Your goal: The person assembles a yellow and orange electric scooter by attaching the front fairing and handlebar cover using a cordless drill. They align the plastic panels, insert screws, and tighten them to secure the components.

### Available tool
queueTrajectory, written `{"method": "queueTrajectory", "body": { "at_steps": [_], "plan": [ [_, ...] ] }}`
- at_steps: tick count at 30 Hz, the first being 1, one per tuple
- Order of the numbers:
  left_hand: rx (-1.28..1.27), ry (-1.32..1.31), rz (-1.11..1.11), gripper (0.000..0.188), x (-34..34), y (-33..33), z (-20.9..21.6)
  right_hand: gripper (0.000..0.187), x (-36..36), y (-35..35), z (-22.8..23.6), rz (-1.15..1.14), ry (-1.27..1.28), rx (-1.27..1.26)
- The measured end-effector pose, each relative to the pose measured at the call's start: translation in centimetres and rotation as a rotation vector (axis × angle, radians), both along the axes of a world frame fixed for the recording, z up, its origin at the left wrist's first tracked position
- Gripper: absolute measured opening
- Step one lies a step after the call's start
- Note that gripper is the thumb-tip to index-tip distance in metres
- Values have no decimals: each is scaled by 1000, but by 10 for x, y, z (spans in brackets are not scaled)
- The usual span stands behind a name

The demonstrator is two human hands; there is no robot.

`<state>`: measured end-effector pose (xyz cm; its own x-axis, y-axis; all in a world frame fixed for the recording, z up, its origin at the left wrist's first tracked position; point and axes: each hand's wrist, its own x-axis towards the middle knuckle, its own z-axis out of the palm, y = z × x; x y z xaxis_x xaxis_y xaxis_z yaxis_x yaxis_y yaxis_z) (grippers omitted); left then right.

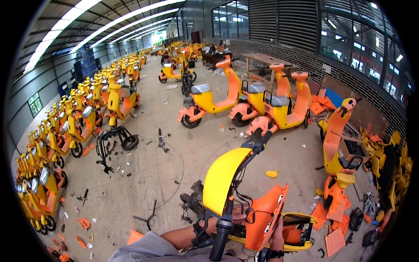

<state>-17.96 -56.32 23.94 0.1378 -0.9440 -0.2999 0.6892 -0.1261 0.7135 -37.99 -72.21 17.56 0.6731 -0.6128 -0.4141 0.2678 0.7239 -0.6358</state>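
Observation:
Right in front of me stands a partly dismantled scooter with a yellow front cover (224, 181), a black handlebar grip (222, 231) and loose dark cables. An orange body panel (264, 216) sits tilted behind the handlebar, its long edge turned to the right. My right hand (276, 238) is closed around that panel's right edge. Reaching in past the handlebar, my left hand (238, 212) is at the panel's left side by the cables; its fingers are mostly hidden. A yellow frame-shaped body part (301, 231) lies low beyond the panel.
Orange-and-yellow scooters (283, 105) stand ahead, with long rows (83, 109) along the left. A bare black frame (115, 144) and a fork-like metal part (149, 216) lie on the floor. At right are another scooter (335, 139) and scattered orange panels (335, 240).

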Motion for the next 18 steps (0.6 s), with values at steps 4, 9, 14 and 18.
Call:
{"method": "queueTrajectory", "body": {
  "at_steps": [4,9,14,18],
  "plan": [
    [21,-67,7,49,-3,-12,-11,48,14,6,16,-84,50,-15],
    [30,-261,51,48,-7,-18,-34,44,33,3,9,-172,-16,-12],
    [-72,-892,173,49,-3,-42,-43,48,42,10,36,-76,-73,-40],
    [-186,-1555,325,57,-13,-38,-31,47,52,10,36,-135,-105,-10]
  ]
}}
